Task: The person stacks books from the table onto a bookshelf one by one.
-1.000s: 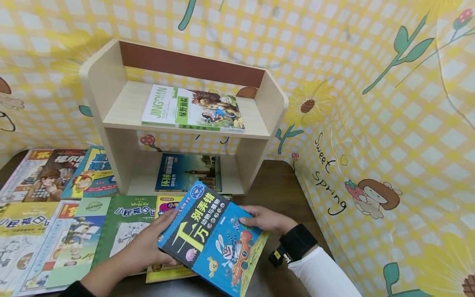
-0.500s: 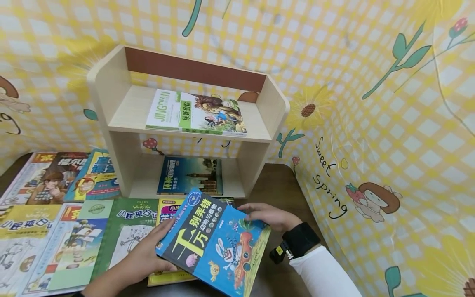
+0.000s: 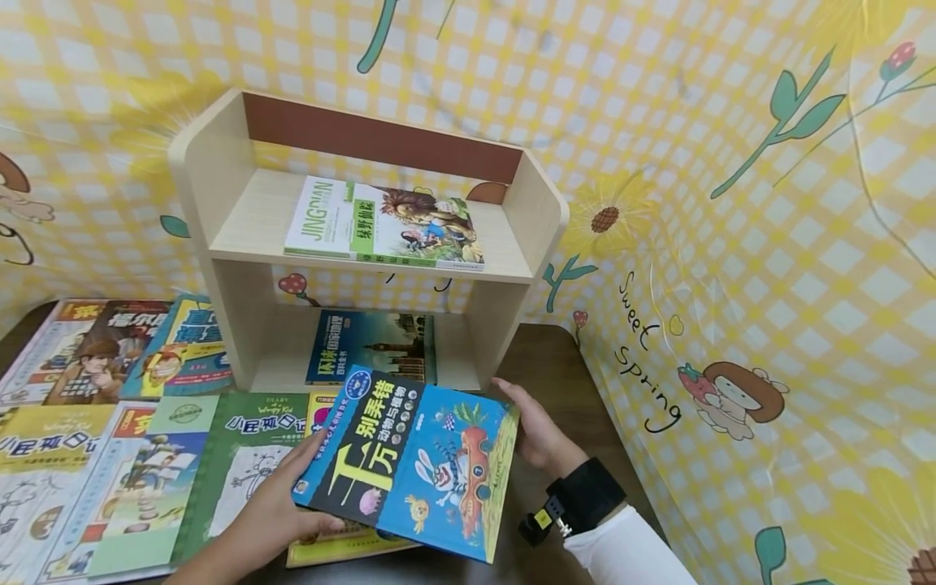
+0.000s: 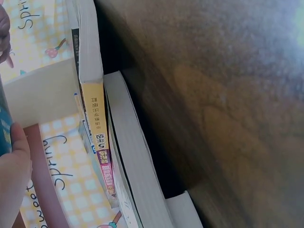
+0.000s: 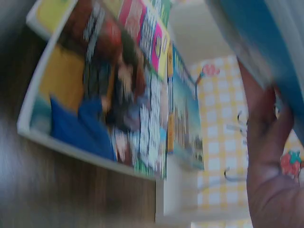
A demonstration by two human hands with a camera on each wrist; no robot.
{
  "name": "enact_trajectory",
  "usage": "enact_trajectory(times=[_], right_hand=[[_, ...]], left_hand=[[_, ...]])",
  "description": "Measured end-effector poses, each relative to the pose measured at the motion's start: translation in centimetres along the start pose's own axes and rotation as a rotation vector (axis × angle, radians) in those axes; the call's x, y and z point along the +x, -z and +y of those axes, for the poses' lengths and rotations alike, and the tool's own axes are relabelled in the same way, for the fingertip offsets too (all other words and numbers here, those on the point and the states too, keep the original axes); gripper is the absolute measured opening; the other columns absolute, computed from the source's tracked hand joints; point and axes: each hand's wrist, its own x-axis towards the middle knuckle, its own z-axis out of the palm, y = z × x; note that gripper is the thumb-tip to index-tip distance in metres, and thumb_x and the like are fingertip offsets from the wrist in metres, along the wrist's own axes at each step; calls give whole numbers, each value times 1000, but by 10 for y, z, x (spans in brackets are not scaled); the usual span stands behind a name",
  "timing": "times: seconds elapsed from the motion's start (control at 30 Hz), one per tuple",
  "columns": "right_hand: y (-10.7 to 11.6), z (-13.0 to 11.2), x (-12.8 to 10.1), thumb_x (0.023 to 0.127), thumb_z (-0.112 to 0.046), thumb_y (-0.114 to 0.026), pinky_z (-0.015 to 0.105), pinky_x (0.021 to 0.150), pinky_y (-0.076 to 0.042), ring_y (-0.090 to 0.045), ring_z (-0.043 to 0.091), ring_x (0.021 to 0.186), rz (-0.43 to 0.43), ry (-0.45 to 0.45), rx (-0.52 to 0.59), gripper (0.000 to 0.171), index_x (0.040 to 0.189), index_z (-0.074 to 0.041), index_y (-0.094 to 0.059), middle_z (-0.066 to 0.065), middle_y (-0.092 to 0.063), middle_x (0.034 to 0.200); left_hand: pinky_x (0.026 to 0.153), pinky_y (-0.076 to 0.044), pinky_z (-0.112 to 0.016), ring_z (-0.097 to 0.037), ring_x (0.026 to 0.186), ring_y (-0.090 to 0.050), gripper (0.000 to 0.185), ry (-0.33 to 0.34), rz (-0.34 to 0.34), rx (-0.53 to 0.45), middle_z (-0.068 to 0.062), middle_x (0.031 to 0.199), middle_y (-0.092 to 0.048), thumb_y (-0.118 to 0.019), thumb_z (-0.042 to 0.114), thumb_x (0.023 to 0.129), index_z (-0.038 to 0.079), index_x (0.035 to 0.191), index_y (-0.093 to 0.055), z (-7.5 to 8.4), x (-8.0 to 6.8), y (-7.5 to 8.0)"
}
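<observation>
A blue and black children's book [image 3: 431,463] with a rabbit in a red car on its cover is held tilted in front of the shelf. My left hand [image 3: 274,512] grips its left edge, with the thumb near the lower edge and the other fingers partly hidden. At the right edge my right hand [image 3: 544,435] touches the book with a finger extended; its other fingers are largely hidden behind it. In the right wrist view this hand [image 5: 268,171] reaches up to the book's blurred blue side. Below the held book lies a yellow book [image 3: 344,548].
A two-tier wooden shelf [image 3: 500,333] stands behind the hands. Its upper board carries a white and green book [image 3: 383,223], its lower board a blue geography book [image 3: 373,345]. Several books, including a green diary book [image 3: 249,455], cover the table's left side. A patterned cloth [image 3: 702,244] hangs behind and right.
The held book has turned to lie more level, its lower right corner rising. My right hand has shifted from the upper right corner to the right edge, its thumb off the cover.
</observation>
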Motion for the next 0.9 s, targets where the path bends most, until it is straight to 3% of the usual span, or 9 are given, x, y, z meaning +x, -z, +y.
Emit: enact_trajectory(times=[0.13,0.3,0.47,0.67,0.9], right_hand=[[-14,2,-3,102,-46,-33,25,76,-49,-61,8,79,66,36,23,61,148,-7,-20,-5,-65,86],[-34,4,-12,100,-34,-44,28,72,-52,-64,14,81,50,77,-99,58,147,-9,-20,6,-63,99],[-48,9,-18,92,-10,-60,31,79,-56,-67,20,93,-23,183,-185,80,153,-23,-9,16,-59,119],[-57,20,-24,82,0,-74,37,92,-51,-60,30,114,-151,328,-131,104,153,-33,-6,17,-44,141],[-66,27,-38,80,-10,-79,37,95,-49,-53,28,124,-70,391,-96,114,152,-35,6,8,-25,155]], left_hand=[[102,-25,-71,-51,140,-11,132,-2,36,-6,-24,159,-4,-88,47,60,22,156,-2,3,1,1],[102,-23,-72,-54,140,-8,132,-27,115,-26,-25,159,-1,-87,45,63,23,156,4,6,0,0],[102,-24,-71,-54,139,-8,130,-62,206,-44,-26,158,2,-86,42,67,19,155,7,8,-1,1],[102,-24,-70,-52,141,-3,129,-33,252,-61,-25,158,7,-84,44,71,19,153,12,10,-3,6],[98,-32,-69,-52,141,-2,127,-38,268,-36,-24,159,9,-83,43,73,20,153,14,21,-14,12]])
